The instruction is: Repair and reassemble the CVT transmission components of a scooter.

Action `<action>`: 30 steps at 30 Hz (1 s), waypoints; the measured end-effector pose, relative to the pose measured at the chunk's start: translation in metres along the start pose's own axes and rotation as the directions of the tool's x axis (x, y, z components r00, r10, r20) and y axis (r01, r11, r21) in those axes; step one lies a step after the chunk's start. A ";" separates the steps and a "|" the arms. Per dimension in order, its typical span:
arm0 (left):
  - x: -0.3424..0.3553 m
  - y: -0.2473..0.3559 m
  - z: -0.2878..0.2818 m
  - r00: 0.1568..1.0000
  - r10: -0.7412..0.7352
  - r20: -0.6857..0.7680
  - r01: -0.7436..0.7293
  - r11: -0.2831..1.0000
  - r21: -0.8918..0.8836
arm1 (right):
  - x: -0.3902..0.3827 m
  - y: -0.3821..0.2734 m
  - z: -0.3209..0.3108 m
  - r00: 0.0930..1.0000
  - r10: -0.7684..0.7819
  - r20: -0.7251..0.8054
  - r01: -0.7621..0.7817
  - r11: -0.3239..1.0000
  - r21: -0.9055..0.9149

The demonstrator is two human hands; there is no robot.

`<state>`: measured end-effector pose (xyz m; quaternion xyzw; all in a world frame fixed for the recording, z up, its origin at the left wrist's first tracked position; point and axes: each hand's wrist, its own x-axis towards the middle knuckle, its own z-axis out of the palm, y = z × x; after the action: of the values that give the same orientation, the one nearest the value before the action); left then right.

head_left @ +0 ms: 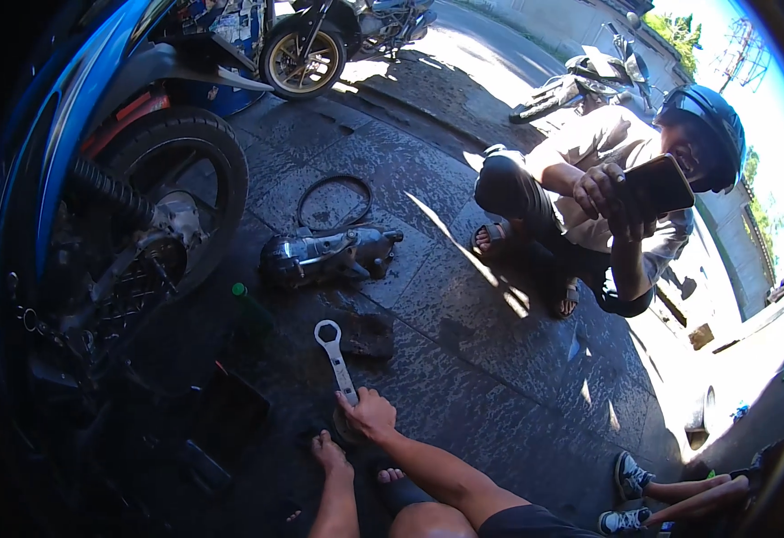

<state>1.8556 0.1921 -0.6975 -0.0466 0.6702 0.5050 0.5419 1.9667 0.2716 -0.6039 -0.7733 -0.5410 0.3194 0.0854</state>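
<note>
My right hand [370, 412] grips a silver flat wrench [338, 363] with a hexagonal ring end pointing away from me; what lies beneath that hand is dark. Low beside it, my left hand [329, 453] has curled fingers at a dark object or patch that I cannot make out. Beyond the wrench are a dark block [370, 341], a metal scooter engine cover [329, 255] and a loose belt [334, 179]. At the left, a blue scooter's rear wheel [226, 170] and exposed transmission [163, 260] show, with a green bottle [253, 309] nearby in shadow.
A squatting person in a helmet [634, 152] holds a phone [657, 184] at the right. Another person's sneakered feet [630, 475] are at lower right. Parked motorcycles [307, 54] and a scooter [589, 76] stand behind on the sunlit side. Dark tools [235, 399] lie at lower left.
</note>
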 end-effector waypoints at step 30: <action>-0.051 0.181 -0.081 0.785 0.518 0.339 -0.252 0.767 -0.590 | -0.022 0.030 -0.022 0.850 -0.205 0.486 -0.362 0.442 0.820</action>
<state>1.7113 0.1964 -0.5525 0.0815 0.3473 0.7633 0.5386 1.9981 0.2451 -0.5922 -0.5183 -0.2529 0.7542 0.3140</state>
